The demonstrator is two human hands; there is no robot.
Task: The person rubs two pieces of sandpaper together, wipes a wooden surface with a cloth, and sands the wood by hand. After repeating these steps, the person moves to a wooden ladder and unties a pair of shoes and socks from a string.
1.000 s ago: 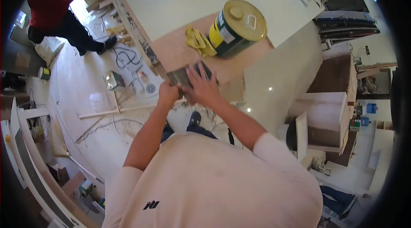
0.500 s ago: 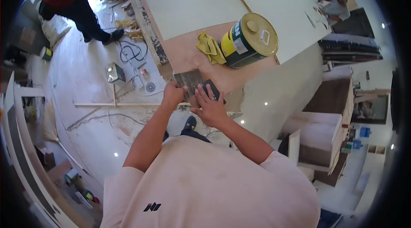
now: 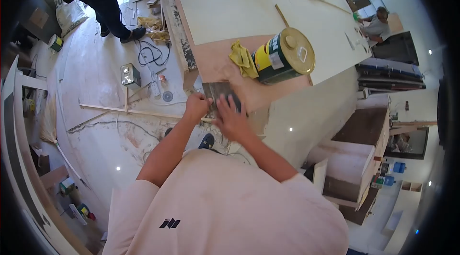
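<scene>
Your right hand [image 3: 229,116] has slid up over the gray pad [image 3: 218,90] — pressing flat now — while your left hand [image 3: 196,106] grips its edge.

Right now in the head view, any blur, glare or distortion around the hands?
Head view: strong fisheye, with a black vignette at the edges and the table edge bowed. The right hand is motion-smeared over the grey sheet; the left hand is sharper. Glare spots dot the glossy floor, and the glue can lid shines.
</scene>
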